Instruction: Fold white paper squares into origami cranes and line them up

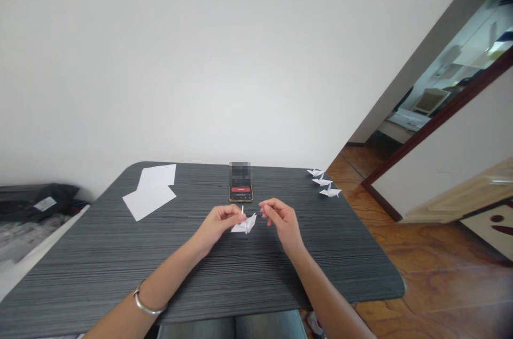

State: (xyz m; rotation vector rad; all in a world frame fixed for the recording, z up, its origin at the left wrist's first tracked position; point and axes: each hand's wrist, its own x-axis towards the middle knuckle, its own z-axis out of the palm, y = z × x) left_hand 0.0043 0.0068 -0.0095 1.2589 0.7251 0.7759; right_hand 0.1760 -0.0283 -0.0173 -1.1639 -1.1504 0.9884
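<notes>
My left hand [219, 222] is closed in a pinch on a small white folded paper crane [245, 223], held just above the dark striped table [120, 259]. One thin point of the crane sticks up beside my fingertips. My right hand [279, 217] hovers just right of the crane, fingers curled and pinched together, a small gap between it and the paper; nothing shows in it. A silver bangle [147, 302] sits on my left wrist.
A phone [241, 186] lies flat behind my hands. Sheets of white paper [151, 189] lie at the table's far left. Three finished paper cranes [324, 181] sit at the far right corner. Wooden floor and a doorway are to the right; a dark bag [32, 201] lies left.
</notes>
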